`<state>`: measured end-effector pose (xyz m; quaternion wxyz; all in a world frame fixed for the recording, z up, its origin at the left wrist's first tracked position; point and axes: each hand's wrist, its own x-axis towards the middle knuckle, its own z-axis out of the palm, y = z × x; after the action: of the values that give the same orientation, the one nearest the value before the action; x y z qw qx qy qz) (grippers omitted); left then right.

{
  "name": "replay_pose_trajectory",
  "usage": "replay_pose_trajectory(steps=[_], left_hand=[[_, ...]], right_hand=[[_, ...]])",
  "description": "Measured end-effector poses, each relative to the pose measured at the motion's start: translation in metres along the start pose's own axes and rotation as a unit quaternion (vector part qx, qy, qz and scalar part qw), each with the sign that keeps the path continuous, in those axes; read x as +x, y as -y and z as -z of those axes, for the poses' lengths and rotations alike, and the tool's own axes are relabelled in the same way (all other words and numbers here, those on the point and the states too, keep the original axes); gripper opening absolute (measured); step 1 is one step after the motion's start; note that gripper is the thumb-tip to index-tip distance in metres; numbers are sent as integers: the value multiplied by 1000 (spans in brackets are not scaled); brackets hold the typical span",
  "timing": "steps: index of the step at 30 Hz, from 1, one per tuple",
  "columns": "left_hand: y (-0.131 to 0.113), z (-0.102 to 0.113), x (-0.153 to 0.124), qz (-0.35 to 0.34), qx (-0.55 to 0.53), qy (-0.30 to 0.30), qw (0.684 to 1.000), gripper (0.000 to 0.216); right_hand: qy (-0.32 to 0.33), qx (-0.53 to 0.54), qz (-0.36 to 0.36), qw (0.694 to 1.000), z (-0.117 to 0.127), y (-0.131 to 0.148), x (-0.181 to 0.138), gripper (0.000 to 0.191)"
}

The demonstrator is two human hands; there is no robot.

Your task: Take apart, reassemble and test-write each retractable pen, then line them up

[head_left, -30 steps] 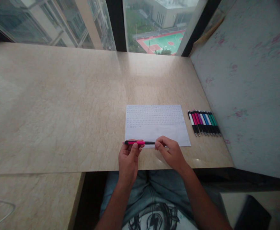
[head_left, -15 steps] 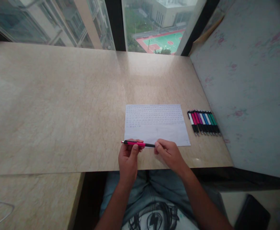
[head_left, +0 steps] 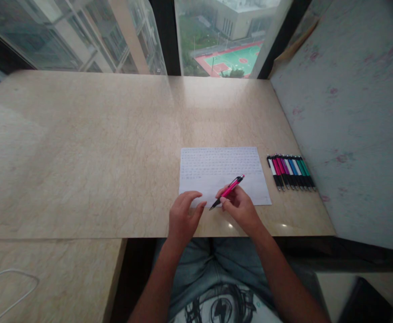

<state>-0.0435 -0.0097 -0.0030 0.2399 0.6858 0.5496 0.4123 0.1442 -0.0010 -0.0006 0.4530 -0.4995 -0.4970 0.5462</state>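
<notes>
A white sheet of paper (head_left: 221, 168) with handwritten lines on its upper half lies on the beige marble desk (head_left: 98, 148). My right hand (head_left: 239, 208) is closed on a pink and black pen (head_left: 228, 190), tip pointing down-left over the sheet's lower edge. My left hand (head_left: 183, 215) rests by the sheet's lower left corner, fingers loosely spread and touching the paper, holding nothing.
A row of several pens (head_left: 292, 171) in pink, purple, blue, green and white lies to the right of the sheet near the wall (head_left: 351, 112). A white cable (head_left: 8, 291) lies on the lower surface at left. Windows run along the desk's far edge.
My left hand let go of the pen and moved to the paper's corner. My right hand now holds the pen alone, turned from lying level to a slanted writing grip.
</notes>
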Motion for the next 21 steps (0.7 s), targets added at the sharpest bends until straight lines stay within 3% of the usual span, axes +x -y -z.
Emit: replay_pose_trajectory(steps=[4,7,9,14,21], left_hand=[[16,7,1,-85,133,94,983,19],[17,6,-2,-89,202,133,966,21],[13,4,-4,-85,225,134,961,23],[6,-2,-9,-75,237,115,962,24],[7,-3,-11,-63,225,108,966,24]], right_hand=[[-109,154,-11,982,18,-8,14,57],[-149,170,4,974,25,-11,23,92],[-161,163,16,973,28,-14,26,101],[-161,152,27,975,29,-19,28,99],[-153,149,71,974,23,-11,27,81]])
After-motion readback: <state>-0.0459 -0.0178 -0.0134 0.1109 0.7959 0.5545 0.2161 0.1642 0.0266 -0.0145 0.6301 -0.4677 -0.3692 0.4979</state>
